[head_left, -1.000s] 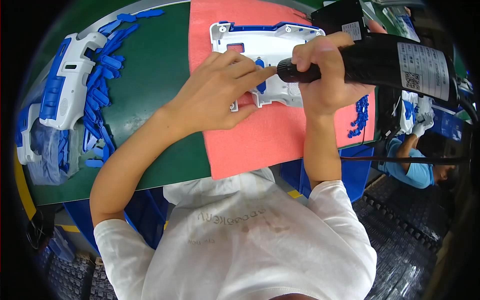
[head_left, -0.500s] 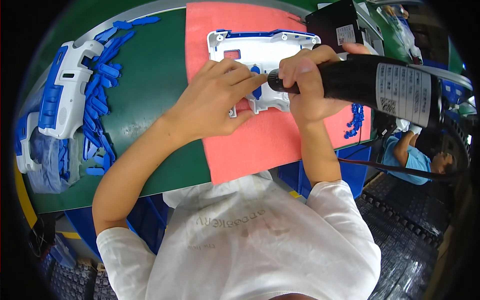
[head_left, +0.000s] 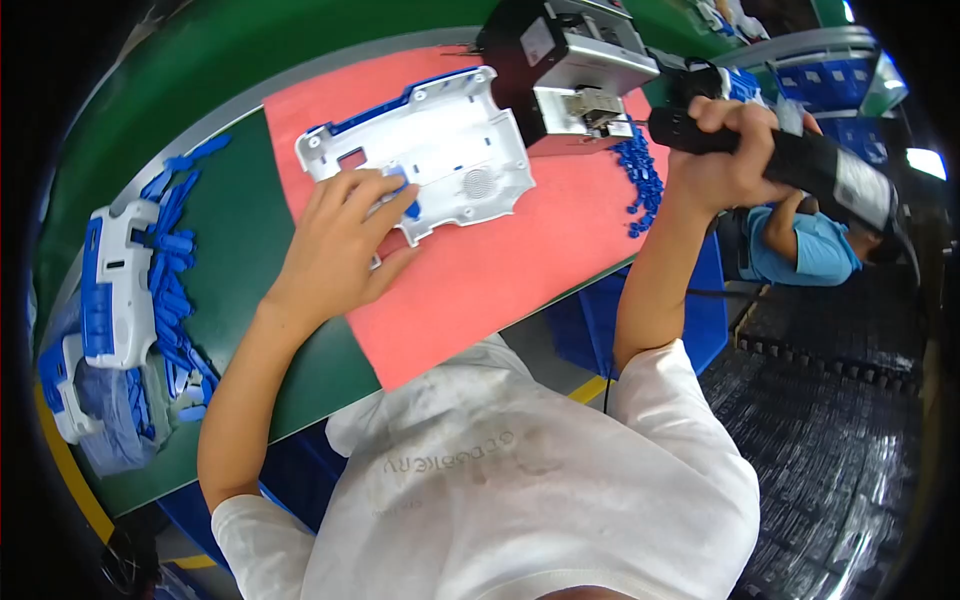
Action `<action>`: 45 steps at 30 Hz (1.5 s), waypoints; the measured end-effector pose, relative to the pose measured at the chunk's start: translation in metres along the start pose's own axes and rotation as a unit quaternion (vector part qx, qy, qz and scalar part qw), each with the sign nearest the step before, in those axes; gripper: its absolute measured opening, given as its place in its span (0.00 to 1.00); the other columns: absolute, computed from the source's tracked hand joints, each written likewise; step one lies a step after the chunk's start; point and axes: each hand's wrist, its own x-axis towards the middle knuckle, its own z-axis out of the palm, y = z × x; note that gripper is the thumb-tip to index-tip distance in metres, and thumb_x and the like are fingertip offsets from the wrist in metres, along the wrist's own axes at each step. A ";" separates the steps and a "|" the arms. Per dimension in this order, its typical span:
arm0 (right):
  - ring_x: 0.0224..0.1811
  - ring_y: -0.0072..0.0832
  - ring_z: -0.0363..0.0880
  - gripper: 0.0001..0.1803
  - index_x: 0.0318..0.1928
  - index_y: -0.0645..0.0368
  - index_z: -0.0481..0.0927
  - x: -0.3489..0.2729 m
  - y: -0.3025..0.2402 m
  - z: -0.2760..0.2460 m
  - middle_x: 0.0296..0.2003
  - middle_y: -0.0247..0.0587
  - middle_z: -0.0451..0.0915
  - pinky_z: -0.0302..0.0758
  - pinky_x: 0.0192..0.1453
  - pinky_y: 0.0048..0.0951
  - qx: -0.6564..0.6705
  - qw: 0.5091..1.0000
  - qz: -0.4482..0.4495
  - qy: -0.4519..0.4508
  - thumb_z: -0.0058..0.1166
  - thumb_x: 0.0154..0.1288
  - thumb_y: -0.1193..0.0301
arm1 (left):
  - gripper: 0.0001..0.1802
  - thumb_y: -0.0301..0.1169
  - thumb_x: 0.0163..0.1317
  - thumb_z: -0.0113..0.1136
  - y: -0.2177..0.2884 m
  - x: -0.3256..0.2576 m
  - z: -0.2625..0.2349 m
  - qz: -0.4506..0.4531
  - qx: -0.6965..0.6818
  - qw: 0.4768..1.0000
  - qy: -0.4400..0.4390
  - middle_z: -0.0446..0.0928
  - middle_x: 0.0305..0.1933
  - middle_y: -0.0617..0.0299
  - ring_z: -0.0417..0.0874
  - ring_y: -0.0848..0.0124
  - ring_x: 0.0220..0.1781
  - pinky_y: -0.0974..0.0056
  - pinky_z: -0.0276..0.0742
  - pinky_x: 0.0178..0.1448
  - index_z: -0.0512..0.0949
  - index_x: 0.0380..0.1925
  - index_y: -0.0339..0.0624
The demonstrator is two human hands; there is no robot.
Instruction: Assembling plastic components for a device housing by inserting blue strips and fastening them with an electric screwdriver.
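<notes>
A white plastic housing half (head_left: 450, 150) with a blue edge lies inner side up on a pink mat (head_left: 480, 290). My left hand (head_left: 340, 240) rests over its near left corner, fingers stretched and thumb spread apart. The fingertips touch a blue elongated piece (head_left: 408, 195) sitting in the housing; the hand partly covers it. My right hand (head_left: 735, 155) is wrapped round a black electric screwdriver (head_left: 820, 170), held raised to the right. Its front end is beside the metal front of a black box-shaped machine (head_left: 590, 105), probably a screw feeder.
Small blue parts (head_left: 640, 185) are heaped on the mat's right side. Many loose blue strips (head_left: 170, 290) lie on the green table at left, beside white-and-blue housings (head_left: 125, 290) and a clear plastic bag (head_left: 105, 420). A person in a light blue top (head_left: 805, 245) is beyond at right.
My right hand has carried the screwdriver away from the housing to the machine at the right. My left hand stays on the housing. The whole view has shifted and turned.
</notes>
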 end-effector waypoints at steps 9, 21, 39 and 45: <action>0.14 0.28 0.72 0.28 0.57 0.68 0.62 -0.015 0.036 -0.005 0.20 0.41 0.74 0.76 0.24 0.33 -0.107 0.990 0.043 -0.075 0.49 0.53 0.89 | 0.29 0.35 0.44 0.73 -0.015 -0.005 0.005 0.016 -0.073 0.995 0.065 0.77 0.53 0.54 0.76 0.54 0.55 0.54 0.72 0.58 0.77 0.48 0.37; 0.14 0.23 0.72 0.07 0.25 0.66 0.73 -0.091 0.003 0.106 0.17 0.38 0.74 0.72 0.21 0.26 0.111 0.973 0.168 -0.111 0.54 0.57 0.87 | 0.38 0.40 0.45 0.73 -0.017 -0.011 0.010 -0.009 -0.132 0.988 0.077 0.75 0.49 0.50 0.72 0.51 0.53 0.53 0.70 0.57 0.72 0.58 0.41; 0.13 0.26 0.71 0.30 0.59 0.64 0.55 -0.127 0.036 0.119 0.19 0.40 0.73 0.75 0.22 0.31 0.071 0.956 0.167 -0.231 0.48 0.55 0.87 | 0.28 0.38 0.44 0.71 -0.021 -0.016 0.019 -0.021 -0.153 0.979 0.130 0.77 0.44 0.54 0.76 0.56 0.48 0.56 0.73 0.53 0.77 0.45 0.36; 0.14 0.27 0.69 0.31 0.58 0.60 0.52 -0.136 0.039 0.117 0.19 0.42 0.72 0.76 0.23 0.32 0.067 0.950 0.158 -0.261 0.46 0.56 0.87 | 0.26 0.34 0.43 0.68 -0.023 -0.017 0.020 -0.031 -0.153 0.980 0.124 0.77 0.44 0.55 0.76 0.57 0.47 0.57 0.74 0.54 0.78 0.45 0.35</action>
